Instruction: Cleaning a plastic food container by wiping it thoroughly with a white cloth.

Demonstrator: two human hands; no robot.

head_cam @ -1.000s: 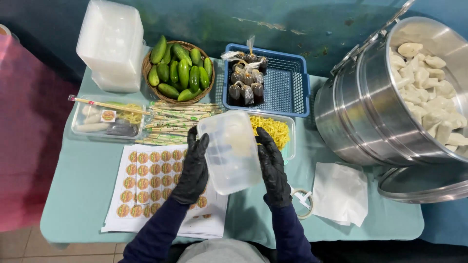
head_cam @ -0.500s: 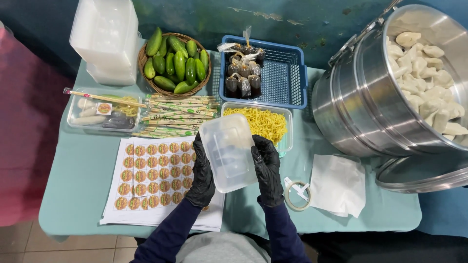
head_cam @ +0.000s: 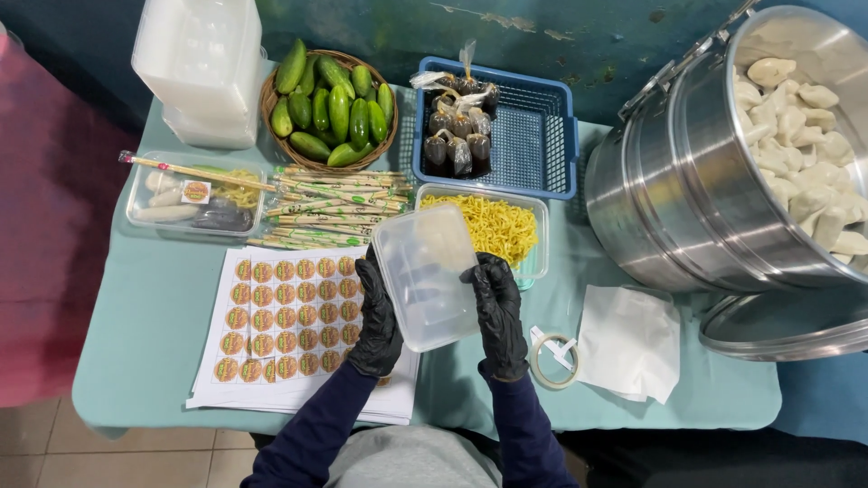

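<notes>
The clear plastic container [head_cam: 427, 276] is held above the table's front half, over the sticker sheet's [head_cam: 287, 318] right edge, with the left hand [head_cam: 378, 318] clasping its left side and the right hand [head_cam: 495, 310] clasping its right; both wear black gloves. Behind it a clear tub [head_cam: 535, 237] holds yellow noodles. A blue basket [head_cam: 533, 149] holds small dark sauce bags, a wicker basket [head_cam: 274, 95] holds green cucumbers, and a packed tray [head_cam: 143, 217] carries chopsticks across its lid. The steel steamer [head_cam: 687, 194] at right is full of pale dumplings. Compared with half a second ago, the container sits tilted slightly more, the grip unchanged.
</notes>
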